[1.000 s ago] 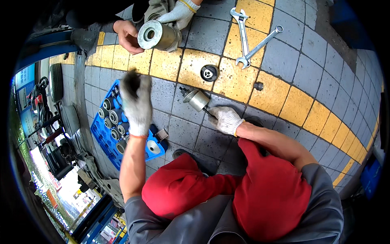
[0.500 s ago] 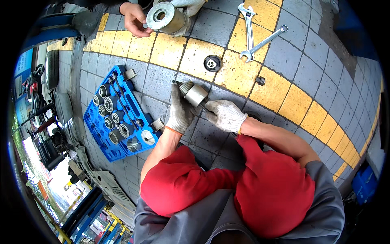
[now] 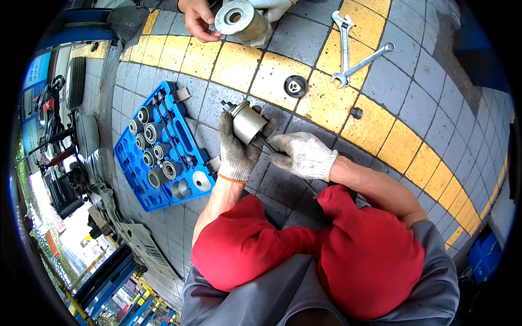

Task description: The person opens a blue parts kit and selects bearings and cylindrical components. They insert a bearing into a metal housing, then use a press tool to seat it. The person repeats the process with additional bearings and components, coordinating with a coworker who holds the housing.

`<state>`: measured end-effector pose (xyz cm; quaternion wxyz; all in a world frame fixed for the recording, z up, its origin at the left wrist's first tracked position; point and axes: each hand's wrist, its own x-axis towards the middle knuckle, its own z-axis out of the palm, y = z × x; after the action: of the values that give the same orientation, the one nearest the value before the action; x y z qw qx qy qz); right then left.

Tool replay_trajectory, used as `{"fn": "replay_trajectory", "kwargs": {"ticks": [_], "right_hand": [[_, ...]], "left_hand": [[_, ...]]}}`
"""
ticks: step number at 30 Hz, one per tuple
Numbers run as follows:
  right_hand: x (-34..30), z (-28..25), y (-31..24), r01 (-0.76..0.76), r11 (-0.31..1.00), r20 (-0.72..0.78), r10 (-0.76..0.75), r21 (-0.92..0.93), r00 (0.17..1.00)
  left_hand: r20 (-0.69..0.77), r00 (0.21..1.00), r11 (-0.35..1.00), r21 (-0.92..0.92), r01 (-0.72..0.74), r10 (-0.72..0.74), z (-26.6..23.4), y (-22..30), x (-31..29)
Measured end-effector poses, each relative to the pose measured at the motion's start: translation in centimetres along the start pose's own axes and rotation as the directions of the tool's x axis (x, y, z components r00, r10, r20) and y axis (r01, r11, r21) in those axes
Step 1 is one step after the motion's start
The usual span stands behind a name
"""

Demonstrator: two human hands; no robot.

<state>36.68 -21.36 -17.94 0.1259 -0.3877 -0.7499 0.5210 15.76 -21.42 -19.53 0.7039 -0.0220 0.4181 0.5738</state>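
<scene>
A metal cylinder [image 3: 248,126], like a sleeve or cup, is held in the gloved fingers of my left hand [image 3: 237,155]. It tilts away to the far left, and a dark threaded end [image 3: 227,105] sticks out past its far rim. From its near end comes a thin dark rod [image 3: 266,144]. My right hand [image 3: 305,155], in a white knit glove, is closed round that rod close to the cylinder. Whether the rod runs right through the cylinder is hidden.
An open blue case [image 3: 145,200] of metal sleeves and rods lies left. Farther off are an adjustable wrench [image 3: 345,46], a combination wrench [image 3: 368,61], a black round cap [image 3: 296,86] and a black threaded piece [image 3: 356,112]. Another person's hand [image 3: 199,20] is beside a large metal bushing [image 3: 238,20].
The cylinder has shifted toward the far end of the rod. Ridged rings that showed beyond it are now mostly out of sight. The whole view has shifted slightly.
</scene>
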Motion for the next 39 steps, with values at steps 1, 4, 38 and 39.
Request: {"fn": "replay_trajectory", "kwargs": {"ticks": [1, 4, 38, 39], "right_hand": [[0.0, 0.1, 0.1, -0.003, 1.0, -0.013, 0.003, -0.003, 1.0], [0.0, 0.9, 1.1, 0.008, 1.0, -0.066, -0.008, -0.003, 0.998], [-0.2, 1.9, 2.0, -0.094, 0.957, 0.023, 0.091, 0.276, 0.996], [-0.2, 1.4, 1.8, -0.119, 0.951, 0.049, 0.109, 0.284, 0.993]], "left_hand": [[0.014, 1.0, 1.0, -0.004, 0.011, -0.011, 0.1, -0.1, 0.0], [0.05, 0.997, 0.998, -0.014, 0.053, -0.053, 0.1, -0.3, 0.3], [0.009, 0.999, 0.999, 0.008, 0.046, -0.046, 1.6, 1.0, -0.3], [0.056, 0.995, 0.997, 0.014, 0.081, -0.081, 1.1, 1.2, 0.0]]}}
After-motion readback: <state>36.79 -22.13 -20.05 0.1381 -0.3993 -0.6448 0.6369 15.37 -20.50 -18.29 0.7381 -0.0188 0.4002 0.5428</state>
